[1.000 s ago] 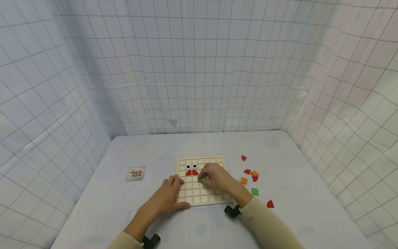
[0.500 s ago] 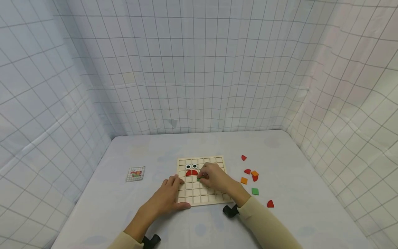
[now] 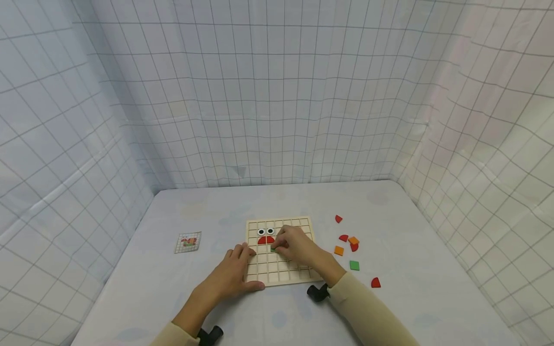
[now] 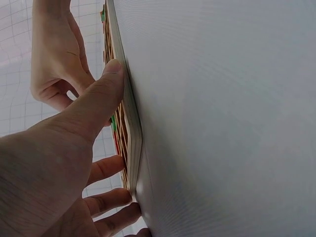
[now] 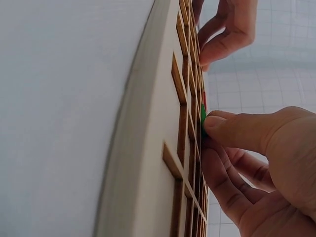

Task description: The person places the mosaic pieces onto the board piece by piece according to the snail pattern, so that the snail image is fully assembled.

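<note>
A pale wooden grid board (image 3: 277,278) lies on the table, with two round eye pieces (image 3: 266,231) and two red quarter-round pieces (image 3: 266,240) set in its upper left cells. The left hand (image 3: 235,269) rests spread across the board's near left corner, thumb along the front edge and fingers at the left side. Between thumb and fingertips, the right hand (image 3: 297,246) pinches a small green tile (image 5: 203,116) at the grid, just below the red pieces. The fingers partly cover this tile, so its full shape is hidden.
Right of the board lie loose pieces: several red quarter-rounds (image 3: 375,282), orange squares (image 3: 339,250) and a green square (image 3: 354,265). One orange square overlaps a red piece. A picture card (image 3: 188,242) lies at the left. Gridded white curtains (image 3: 277,96) surround the table.
The right hand has shifted slightly left with the green tile, which now sits lower, beneath the right red piece. The left hand has stayed in place on the board.
</note>
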The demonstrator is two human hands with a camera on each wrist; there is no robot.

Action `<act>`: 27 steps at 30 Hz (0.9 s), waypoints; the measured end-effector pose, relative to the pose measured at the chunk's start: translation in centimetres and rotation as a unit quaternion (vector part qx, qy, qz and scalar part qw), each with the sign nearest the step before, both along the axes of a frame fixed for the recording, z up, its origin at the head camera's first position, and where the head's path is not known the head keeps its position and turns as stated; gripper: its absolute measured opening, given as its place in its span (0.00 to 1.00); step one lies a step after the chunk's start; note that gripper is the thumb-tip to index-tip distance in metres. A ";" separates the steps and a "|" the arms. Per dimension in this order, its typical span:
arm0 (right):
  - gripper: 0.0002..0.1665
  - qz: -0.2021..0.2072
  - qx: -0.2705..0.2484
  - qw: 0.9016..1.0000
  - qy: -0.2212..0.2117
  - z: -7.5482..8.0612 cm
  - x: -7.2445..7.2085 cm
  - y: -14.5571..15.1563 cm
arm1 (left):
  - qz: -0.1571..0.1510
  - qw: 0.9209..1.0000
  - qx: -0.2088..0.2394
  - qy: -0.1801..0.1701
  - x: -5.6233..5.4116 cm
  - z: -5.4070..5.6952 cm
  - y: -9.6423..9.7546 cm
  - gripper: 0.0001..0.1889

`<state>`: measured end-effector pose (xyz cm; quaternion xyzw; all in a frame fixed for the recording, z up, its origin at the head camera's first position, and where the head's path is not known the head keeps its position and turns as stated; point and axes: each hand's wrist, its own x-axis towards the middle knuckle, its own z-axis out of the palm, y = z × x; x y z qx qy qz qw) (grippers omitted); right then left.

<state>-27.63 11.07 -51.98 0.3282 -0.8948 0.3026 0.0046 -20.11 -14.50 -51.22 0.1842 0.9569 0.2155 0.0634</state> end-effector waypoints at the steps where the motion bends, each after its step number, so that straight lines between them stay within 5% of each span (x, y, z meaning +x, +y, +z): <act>1: 0.05 -0.001 -0.001 1.000 -0.003 0.0 0.0 -0.1 | 0.000 1.000 -0.001 0.000 0.0 0.0 0.0 0.48; 27: 0.07 -0.021 -0.007 1.000 -0.019 0.3 0.0 -1.2 | -0.004 1.000 0.008 0.001 0.1 0.4 0.0 0.47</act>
